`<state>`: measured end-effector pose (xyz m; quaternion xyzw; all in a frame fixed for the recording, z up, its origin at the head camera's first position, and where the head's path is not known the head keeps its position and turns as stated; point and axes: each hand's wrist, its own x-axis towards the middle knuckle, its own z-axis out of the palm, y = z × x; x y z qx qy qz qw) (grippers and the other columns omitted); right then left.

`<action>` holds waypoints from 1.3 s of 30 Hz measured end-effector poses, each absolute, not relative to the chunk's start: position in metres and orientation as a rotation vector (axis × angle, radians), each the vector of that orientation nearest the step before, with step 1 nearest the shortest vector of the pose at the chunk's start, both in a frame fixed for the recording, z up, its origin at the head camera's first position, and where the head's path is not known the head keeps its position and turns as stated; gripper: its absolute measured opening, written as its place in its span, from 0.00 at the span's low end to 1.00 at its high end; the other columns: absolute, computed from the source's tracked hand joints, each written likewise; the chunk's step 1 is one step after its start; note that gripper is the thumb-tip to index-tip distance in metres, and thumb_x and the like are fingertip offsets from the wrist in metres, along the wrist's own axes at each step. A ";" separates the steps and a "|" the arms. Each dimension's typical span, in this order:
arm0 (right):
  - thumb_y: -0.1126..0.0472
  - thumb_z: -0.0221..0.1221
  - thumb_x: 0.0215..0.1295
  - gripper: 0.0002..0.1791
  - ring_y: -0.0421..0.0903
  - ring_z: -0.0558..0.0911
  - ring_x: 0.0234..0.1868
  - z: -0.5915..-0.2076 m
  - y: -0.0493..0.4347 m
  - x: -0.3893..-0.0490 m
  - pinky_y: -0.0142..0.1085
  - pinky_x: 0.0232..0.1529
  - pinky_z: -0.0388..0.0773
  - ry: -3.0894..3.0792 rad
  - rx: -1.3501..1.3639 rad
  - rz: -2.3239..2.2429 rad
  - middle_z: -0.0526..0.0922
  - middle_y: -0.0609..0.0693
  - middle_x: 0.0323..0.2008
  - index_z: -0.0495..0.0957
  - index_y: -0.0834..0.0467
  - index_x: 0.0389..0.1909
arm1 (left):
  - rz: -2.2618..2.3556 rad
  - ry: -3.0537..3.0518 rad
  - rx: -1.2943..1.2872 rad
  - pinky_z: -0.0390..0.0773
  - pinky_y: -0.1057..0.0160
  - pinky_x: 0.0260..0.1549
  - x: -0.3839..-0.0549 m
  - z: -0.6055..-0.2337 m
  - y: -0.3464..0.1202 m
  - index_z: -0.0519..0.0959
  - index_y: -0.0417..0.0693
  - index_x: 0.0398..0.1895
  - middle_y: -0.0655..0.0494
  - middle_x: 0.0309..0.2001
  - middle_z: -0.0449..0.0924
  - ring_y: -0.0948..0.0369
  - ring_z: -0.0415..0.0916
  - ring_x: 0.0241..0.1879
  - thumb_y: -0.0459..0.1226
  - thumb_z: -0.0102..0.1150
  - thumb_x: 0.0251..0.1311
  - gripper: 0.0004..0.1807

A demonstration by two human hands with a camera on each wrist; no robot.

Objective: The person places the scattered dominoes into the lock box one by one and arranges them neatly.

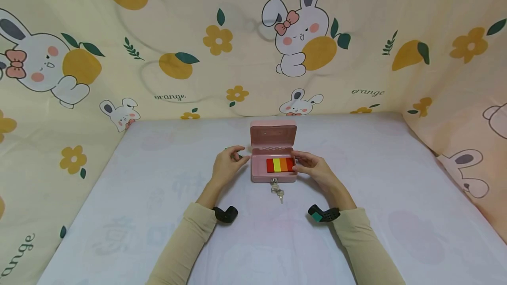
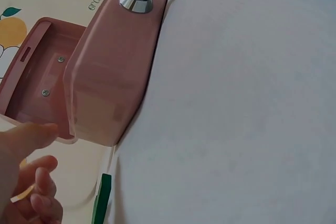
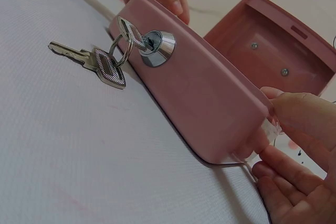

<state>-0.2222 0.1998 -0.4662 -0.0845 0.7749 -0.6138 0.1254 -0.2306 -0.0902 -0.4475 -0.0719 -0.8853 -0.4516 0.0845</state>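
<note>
A small pink metal cash box (image 1: 259,178) stands with its lid (image 1: 273,136) up. Inside lies a row of coloured blocks (image 1: 277,165), red, yellow and orange. My left hand (image 1: 226,166) is at the box's left side, thumb stretched toward the rim, fingers loosely bent with nothing seen between them. Beside it, a green block (image 2: 102,200) shows by the box's end. At the right end, my right hand (image 1: 317,170) pinches the box wall, thumb (image 3: 302,109) at the rim and fingers (image 3: 294,177) outside. From the front lock (image 3: 158,48) hang keys on a ring (image 3: 107,69).
The box sits toward the back of a table covered with a white cloth (image 1: 273,241). Behind and at both sides hangs a cream curtain (image 1: 241,21) printed with rabbits and oranges. Both wrists wear black bands (image 1: 226,214), below beige sleeves.
</note>
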 end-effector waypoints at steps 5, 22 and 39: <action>0.63 0.61 0.63 0.32 0.59 0.61 0.74 -0.466 0.200 -0.222 0.45 0.70 0.58 2.258 -0.252 -1.789 0.64 0.63 0.70 0.64 0.63 0.68 | -1.322 -2.663 -0.110 0.59 0.70 0.24 -0.228 -0.447 -0.093 0.82 0.42 0.49 0.52 0.24 0.74 0.65 0.61 0.22 0.41 0.69 0.53 0.20; 0.64 0.61 0.63 0.32 0.59 0.62 0.73 -0.467 0.201 -0.223 0.44 0.69 0.59 2.247 -0.260 -1.803 0.65 0.63 0.70 0.65 0.64 0.67 | -1.216 -2.785 0.156 0.59 0.68 0.21 -0.225 -0.448 -0.101 0.82 0.48 0.50 0.60 0.23 0.70 0.64 0.64 0.24 0.46 0.70 0.50 0.23; 0.62 0.61 0.63 0.32 0.60 0.61 0.74 -0.466 0.201 -0.222 0.46 0.70 0.58 2.245 -0.256 -1.801 0.64 0.63 0.70 0.65 0.63 0.68 | -1.128 -2.921 0.247 0.59 0.67 0.21 -0.229 -0.448 -0.103 0.78 0.49 0.57 0.58 0.26 0.72 0.63 0.65 0.25 0.50 0.70 0.51 0.30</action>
